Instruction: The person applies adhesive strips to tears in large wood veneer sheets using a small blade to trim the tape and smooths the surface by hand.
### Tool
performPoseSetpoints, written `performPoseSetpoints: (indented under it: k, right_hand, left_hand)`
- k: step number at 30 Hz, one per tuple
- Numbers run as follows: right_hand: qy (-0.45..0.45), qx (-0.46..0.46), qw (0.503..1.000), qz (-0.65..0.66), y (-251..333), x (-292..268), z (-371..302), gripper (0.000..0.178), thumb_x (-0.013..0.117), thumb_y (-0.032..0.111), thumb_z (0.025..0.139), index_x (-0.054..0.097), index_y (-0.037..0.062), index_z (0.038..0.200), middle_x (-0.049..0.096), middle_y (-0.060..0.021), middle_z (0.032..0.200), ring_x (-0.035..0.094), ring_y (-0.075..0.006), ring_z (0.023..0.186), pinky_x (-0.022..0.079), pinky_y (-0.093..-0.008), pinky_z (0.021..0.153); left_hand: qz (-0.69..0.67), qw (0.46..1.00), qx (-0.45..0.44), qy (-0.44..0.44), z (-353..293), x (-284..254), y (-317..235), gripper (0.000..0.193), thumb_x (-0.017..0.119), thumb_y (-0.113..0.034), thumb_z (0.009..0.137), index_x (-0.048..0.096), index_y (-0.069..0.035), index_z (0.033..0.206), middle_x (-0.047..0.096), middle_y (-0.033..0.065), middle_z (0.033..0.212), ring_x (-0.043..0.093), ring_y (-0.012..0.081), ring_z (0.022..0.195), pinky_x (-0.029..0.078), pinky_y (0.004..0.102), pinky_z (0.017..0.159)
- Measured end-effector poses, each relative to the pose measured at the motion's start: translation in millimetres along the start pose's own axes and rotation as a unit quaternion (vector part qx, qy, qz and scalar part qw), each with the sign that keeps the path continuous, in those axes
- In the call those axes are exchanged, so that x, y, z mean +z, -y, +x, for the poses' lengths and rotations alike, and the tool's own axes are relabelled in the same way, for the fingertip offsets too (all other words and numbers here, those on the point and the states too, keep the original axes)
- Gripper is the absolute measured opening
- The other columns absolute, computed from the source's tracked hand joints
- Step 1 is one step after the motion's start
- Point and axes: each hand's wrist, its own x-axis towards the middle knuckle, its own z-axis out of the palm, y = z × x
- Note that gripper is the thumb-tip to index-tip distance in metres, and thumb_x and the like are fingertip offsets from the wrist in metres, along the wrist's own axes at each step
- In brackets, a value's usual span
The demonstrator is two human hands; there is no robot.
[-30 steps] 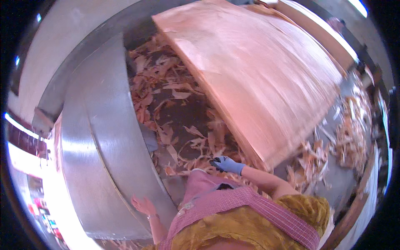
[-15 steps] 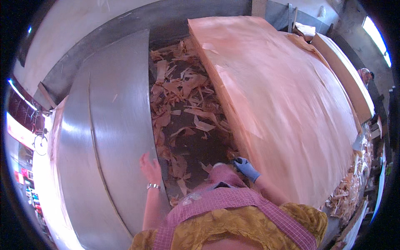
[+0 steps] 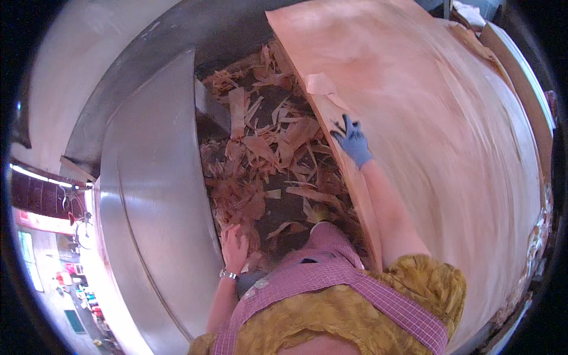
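Observation:
My right hand (image 3: 354,144), in a blue glove with dark fingertips, reaches over the left edge of a tall stack of pinkish wood veneer sheets (image 3: 438,165). Its fingers are spread, and nothing shows in them. Just beyond the fingertips a torn flap of veneer (image 3: 320,84) lies on the top sheet near the edge. My left hand (image 3: 235,244) is bare, with a metal band at the wrist. It hangs beside the right edge of a smooth grey metal table (image 3: 160,160), fingers stretched and holding nothing I can see.
Torn veneer scraps (image 3: 284,142) litter the dark floor between table and stack. A long thin strip (image 3: 135,222) runs along the metal table. Behind the stack on the right stands another pale stack (image 3: 520,77). A grey wall band (image 3: 231,29) curves across the far side.
My right hand has moved forward from beside my body to the stack's edge, its fingers spreading. My left hand has shifted right and slightly down. The view has also shifted.

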Motion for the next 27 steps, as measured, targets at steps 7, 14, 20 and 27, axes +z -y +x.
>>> performPoseSetpoints:
  k: [7, 14, 20, 27]
  right_hand:
    - [0.243, 0.098, 0.95, -0.172, -12, 39, 193, 0.094, 0.063, 0.058, 0.085, 0.014, 0.0216, 0.156, 0.055, -0.0244, 0.126, 0.061, -0.0411, 0.109, 0.053, -0.053, 0.085]
    - [0.112, -0.016, 0.993, -0.022, -61, 84, 216, 0.031, 0.064, 0.027, 0.09, 0.065, 0.0082, 0.115, 0.067, -0.0161, 0.109, 0.065, -0.0338, 0.094, 0.053, -0.0423, 0.078]
    - [0.294, 0.554, 0.689, 0.364, 31, -10, 168, 0.02, 0.068, 0.03, 0.089, 0.069, 0.0115, 0.097, 0.06, 0.0046, 0.077, 0.049, -0.005, 0.063, 0.038, -0.0214, 0.053]
    - [0.542, 0.395, 0.742, -0.011, 78, 85, 101, 0.056, 0.065, 0.046, 0.082, 0.063, 0.0066, 0.122, 0.066, -0.0179, 0.118, 0.065, -0.0319, 0.107, 0.052, -0.0417, 0.091]
  left_hand:
    - [-0.001, 0.998, -0.04, 0.05, 173, -14, 23, 0.034, 0.059, -0.013, 0.087, 0.058, -0.005, 0.12, 0.053, 0.0162, 0.127, 0.052, 0.0352, 0.118, 0.044, 0.0441, 0.099]
    - [-0.061, 0.984, -0.068, 0.152, 430, 26, 54, 0.033, 0.058, -0.014, 0.088, 0.058, -0.007, 0.12, 0.054, 0.0157, 0.123, 0.057, 0.0343, 0.11, 0.046, 0.0422, 0.095]
    - [-0.072, 0.955, 0.211, 0.196, 731, 97, 12, 0.027, 0.057, -0.015, 0.09, 0.059, -0.007, 0.115, 0.058, 0.0138, 0.116, 0.06, 0.0326, 0.104, 0.05, 0.042, 0.088]
    - [-0.237, 0.942, 0.016, 0.237, 1066, 232, -105, 0.047, 0.07, -0.034, 0.086, 0.057, 0.001, 0.114, 0.068, 0.0166, 0.102, 0.066, 0.0278, 0.096, 0.05, 0.0376, 0.087]
